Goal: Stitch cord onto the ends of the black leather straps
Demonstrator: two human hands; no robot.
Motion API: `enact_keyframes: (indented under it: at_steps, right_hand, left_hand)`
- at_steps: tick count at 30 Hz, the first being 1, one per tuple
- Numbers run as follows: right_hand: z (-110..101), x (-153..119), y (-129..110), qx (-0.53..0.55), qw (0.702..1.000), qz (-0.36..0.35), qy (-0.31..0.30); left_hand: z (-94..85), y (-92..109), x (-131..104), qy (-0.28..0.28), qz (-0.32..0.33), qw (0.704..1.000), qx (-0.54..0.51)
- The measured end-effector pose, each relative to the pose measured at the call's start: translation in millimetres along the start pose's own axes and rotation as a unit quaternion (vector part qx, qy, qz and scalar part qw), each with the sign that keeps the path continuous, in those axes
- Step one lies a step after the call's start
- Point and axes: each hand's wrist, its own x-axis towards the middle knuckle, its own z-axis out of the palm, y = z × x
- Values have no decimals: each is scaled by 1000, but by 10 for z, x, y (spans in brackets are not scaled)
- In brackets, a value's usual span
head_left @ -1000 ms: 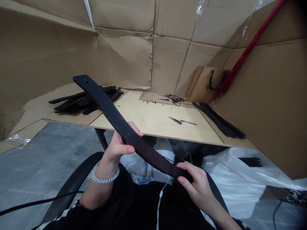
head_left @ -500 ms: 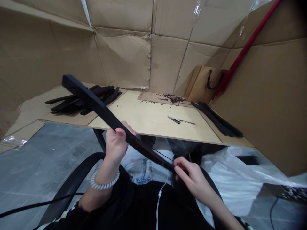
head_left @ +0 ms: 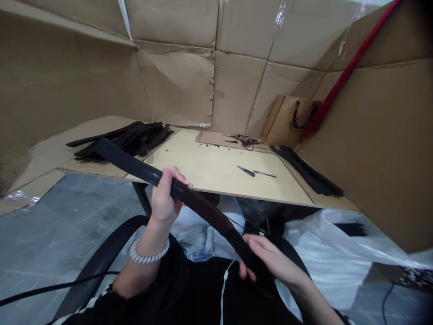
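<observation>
A long, curved black piece [head_left: 135, 168] with a dark brown section lies slantwise over my lap, its small-holed far end at the upper left. My left hand [head_left: 165, 194] is closed round it just above the brown section, thumb on top. Near its lower end, my right hand [head_left: 267, 257] is around the piece, with some fingertips showing beneath. A thin dark cord [head_left: 235, 221] stretches from beside the brown section toward my right hand; its end is hidden.
On the table [head_left: 203, 167] are a folding knife [head_left: 246, 170], a thin blade-like tool [head_left: 264, 174] and tangled dark cord [head_left: 248, 141]. Black strips are piled at left [head_left: 135, 135] and right [head_left: 307, 171]. A paper bag [head_left: 284, 119] stands against the cardboard wall [head_left: 176, 81].
The black piece has rolled, showing its broad side, and its far end has dropped. My right hand has shifted from pinching near the lower end to reaching around it.
</observation>
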Motion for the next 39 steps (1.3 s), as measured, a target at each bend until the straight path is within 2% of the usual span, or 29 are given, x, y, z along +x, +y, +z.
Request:
enact_keyframes:
  at_steps: [1, 2, 3, 5, 7, 8, 10, 11, 12, 13, 15, 16, 17, 18, 19, 21, 23, 24, 25, 26, 27, 28, 30, 31, 32, 35, 36, 38, 39]
  right_hand:
    - [11, -5, 9, 47, 996, 31, -63]
    - [26, -12, 15, 74, 991, 48, -99]
    - [42, -20, 16, 83, 989, 49, -108]
    - [65, -39, -3, 51, 996, 11, -73]
    - [62, -56, -41, -62, 996, -60, 28]
    - [49, -62, -60, -138, 980, -99, 104]
    - [11, -67, -85, -267, 916, -158, 255]
    - [-10, -67, -89, -296, 890, -170, 301]
    - [-29, -66, -88, -297, 889, -164, 306]
    - [-44, -64, -83, -271, 915, -138, 266]
    - [-59, -57, -68, -167, 980, -42, 98]
    - [-58, -53, -61, -112, 994, 5, 18]
    - [-52, -47, -55, -71, 996, 36, -30]
    - [-44, -40, -53, -48, 997, 47, -44]
    - [-36, -34, -54, -43, 998, 40, -22]
    - [-28, -26, -62, -78, 993, -17, 89]
    - [-38, -28, -71, -147, 959, -96, 223]
    - [-50, -33, -71, -174, 937, -126, 275]
    - [-65, -39, -67, -181, 927, -138, 298]
    - [-80, -47, -58, -167, 937, -128, 280]
    - [-92, -55, -46, -132, 962, -95, 220]
    - [-100, -62, -32, -83, 986, -49, 135]
    - [-100, -74, -12, 6, 999, 32, -13]
    - [-92, -78, -10, 30, 997, 50, -42]
    - [-81, -80, -15, 38, 997, 48, -38]
    - [-51, -81, -54, -15, 997, -27, 77]
    - [-48, -81, -64, -55, 986, -75, 135]
    - [-58, -79, -65, -133, 946, -172, 242]
    - [-69, -78, -56, -146, 929, -200, 275]
  left_hand:
    - [5, 23, -1, -20, 1, 1000, -18]
    - [7, 52, 1, -41, 1, 999, -29]
    - [5, 81, 9, -60, -1, 998, -35]
    - [-19, 128, 37, -91, -22, 995, -35]
    - [-62, 142, 71, -96, -55, 994, -23]
    - [-87, 136, 85, -86, -66, 994, -5]
    - [-131, 106, 103, -55, -70, 995, 49]
    - [-146, 90, 106, -37, -62, 995, 73]
    - [-154, 78, 106, -20, -50, 995, 85]
    - [-156, 71, 104, -7, -35, 996, 84]
    - [-148, 77, 103, 9, 4, 999, 50]
    - [-144, 86, 107, 13, 23, 999, 33]
    - [-141, 97, 116, 14, 37, 999, 24]
    - [-143, 105, 128, 15, 44, 999, 22]
    - [-150, 109, 145, 16, 42, 998, 31]
    - [-178, 98, 179, 27, 30, 996, 75]
    - [-213, 69, 201, 50, 12, 991, 122]
    - [-228, 54, 203, 64, 1, 989, 134]
    - [-240, 43, 198, 77, -12, 988, 132]
    - [-247, 38, 189, 84, -26, 989, 117]
    - [-249, 41, 176, 82, -41, 991, 94]
    - [-248, 52, 163, 74, -48, 994, 68]
    - [-235, 89, 145, 54, -32, 998, 22]
    - [-227, 110, 144, 43, -17, 999, 8]
    - [-219, 128, 148, 31, -3, 1000, 0]
    - [-205, 144, 178, -3, -14, 1000, 0]
    - [-202, 135, 187, -1, -30, 1000, 4]
    - [-195, 107, 197, 32, -51, 998, 13]
    - [-190, 94, 197, 54, -50, 997, 18]
